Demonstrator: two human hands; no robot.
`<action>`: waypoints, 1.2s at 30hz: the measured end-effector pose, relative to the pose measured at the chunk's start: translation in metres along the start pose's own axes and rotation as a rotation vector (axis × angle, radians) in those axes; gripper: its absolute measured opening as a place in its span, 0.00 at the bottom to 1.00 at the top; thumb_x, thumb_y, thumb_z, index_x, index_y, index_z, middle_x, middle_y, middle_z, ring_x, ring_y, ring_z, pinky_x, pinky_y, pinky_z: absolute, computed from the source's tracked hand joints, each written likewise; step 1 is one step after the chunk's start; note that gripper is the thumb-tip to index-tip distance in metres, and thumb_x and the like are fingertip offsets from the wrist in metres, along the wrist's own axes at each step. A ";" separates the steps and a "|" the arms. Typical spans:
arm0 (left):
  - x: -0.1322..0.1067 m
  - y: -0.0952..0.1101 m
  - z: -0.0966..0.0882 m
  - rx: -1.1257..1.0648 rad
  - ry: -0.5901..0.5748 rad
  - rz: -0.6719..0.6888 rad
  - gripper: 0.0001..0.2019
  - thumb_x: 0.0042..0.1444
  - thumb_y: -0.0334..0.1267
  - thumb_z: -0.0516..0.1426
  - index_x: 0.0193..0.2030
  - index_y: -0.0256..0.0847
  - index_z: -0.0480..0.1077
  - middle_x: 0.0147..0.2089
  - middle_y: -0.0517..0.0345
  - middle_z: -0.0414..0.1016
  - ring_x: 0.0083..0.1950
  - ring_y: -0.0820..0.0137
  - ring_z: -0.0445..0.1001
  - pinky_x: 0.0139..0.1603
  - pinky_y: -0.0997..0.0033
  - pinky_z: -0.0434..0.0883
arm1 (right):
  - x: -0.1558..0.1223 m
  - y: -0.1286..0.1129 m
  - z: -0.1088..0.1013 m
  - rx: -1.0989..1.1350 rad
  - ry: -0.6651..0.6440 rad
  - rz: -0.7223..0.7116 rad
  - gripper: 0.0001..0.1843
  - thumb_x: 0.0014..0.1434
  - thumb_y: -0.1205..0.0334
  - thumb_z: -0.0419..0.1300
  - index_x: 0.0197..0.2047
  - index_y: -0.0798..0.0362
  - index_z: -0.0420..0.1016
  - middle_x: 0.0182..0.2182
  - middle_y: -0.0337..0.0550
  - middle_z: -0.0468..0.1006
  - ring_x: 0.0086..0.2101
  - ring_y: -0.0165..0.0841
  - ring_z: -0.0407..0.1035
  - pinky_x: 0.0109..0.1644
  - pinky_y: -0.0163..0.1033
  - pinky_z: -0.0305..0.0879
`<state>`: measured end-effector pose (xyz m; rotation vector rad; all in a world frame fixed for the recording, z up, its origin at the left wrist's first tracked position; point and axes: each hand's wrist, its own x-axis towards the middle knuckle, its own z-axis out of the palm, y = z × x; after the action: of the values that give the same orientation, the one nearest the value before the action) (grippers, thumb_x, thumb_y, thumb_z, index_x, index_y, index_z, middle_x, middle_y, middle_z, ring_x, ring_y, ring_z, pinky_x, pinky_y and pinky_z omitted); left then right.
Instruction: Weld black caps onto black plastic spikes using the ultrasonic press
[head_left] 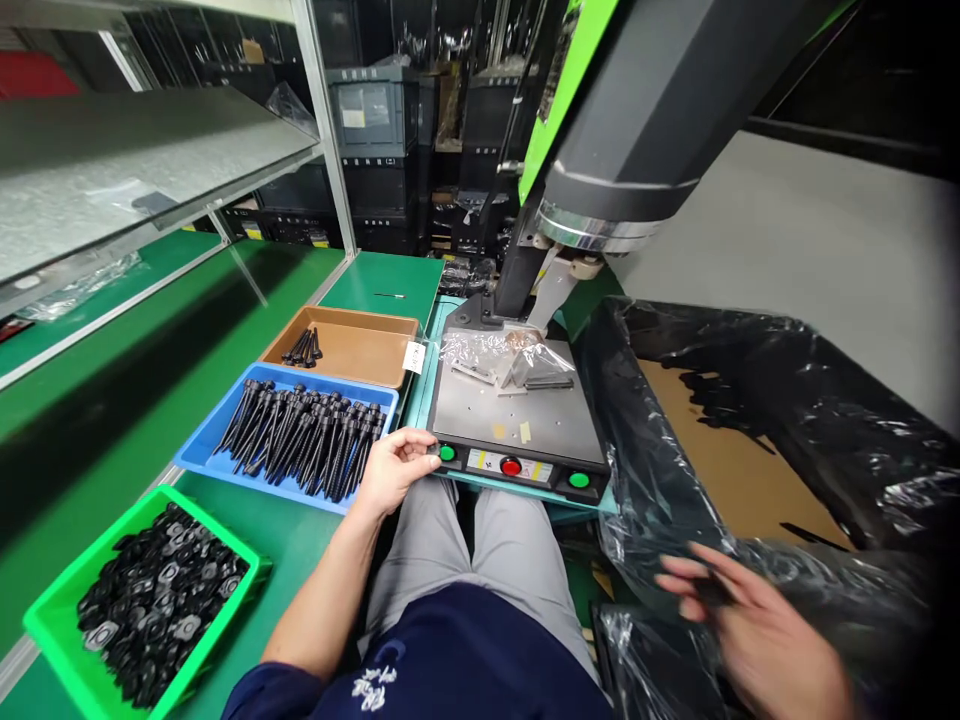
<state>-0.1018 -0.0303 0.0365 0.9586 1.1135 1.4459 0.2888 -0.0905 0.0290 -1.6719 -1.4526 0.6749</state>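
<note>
My left hand (395,466) is at the front left corner of the machine base (517,415), its thumb and fingers closed together beside the left green button (447,453). Anything in that pinch is too small or hidden to name. My right hand (757,625) is off to the lower right, in front of the box lined with black plastic (675,480). Motion smears its fingers, and a dark patch shows between them that I cannot make out. Above the base hangs the machine's dark cylindrical head (630,130). Clear plastic film and small metal fixtures (536,380) lie on the base plate.
On the left stand a blue tray (196,455) of black stem-like parts, a brown tray (360,350) with several more, and a green bin (251,575) of small black pieces. A red button (511,467) and right green button (578,481) sit on the base's front.
</note>
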 end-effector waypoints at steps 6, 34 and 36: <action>-0.005 -0.004 0.018 -0.182 -0.133 0.029 0.15 0.35 0.31 0.72 0.32 0.39 0.77 0.39 0.55 0.77 0.40 0.70 0.74 0.43 0.69 0.70 | 0.024 -0.062 0.108 0.029 -0.439 -0.411 0.15 0.62 0.49 0.56 0.37 0.50 0.77 0.43 0.50 0.77 0.44 0.41 0.72 0.49 0.44 0.69; -0.005 -0.018 0.026 -0.060 -0.200 0.005 0.07 0.51 0.41 0.65 0.28 0.39 0.79 0.42 0.49 0.78 0.47 0.62 0.75 0.49 0.62 0.70 | 0.009 -0.063 0.146 0.563 -0.799 0.054 0.18 0.62 0.47 0.58 0.40 0.55 0.74 0.29 0.40 0.71 0.23 0.26 0.58 0.28 0.35 0.57; -0.004 -0.018 0.028 -0.056 -0.198 -0.006 0.07 0.49 0.40 0.66 0.29 0.39 0.78 0.40 0.50 0.79 0.45 0.62 0.76 0.48 0.62 0.71 | 0.007 -0.059 0.147 0.587 -0.815 0.083 0.19 0.62 0.46 0.58 0.40 0.55 0.73 0.29 0.40 0.70 0.23 0.26 0.58 0.27 0.35 0.55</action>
<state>-0.0703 -0.0291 0.0256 1.0335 0.9253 1.3382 0.1380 -0.0497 0.0009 -1.0202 -1.4805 1.7747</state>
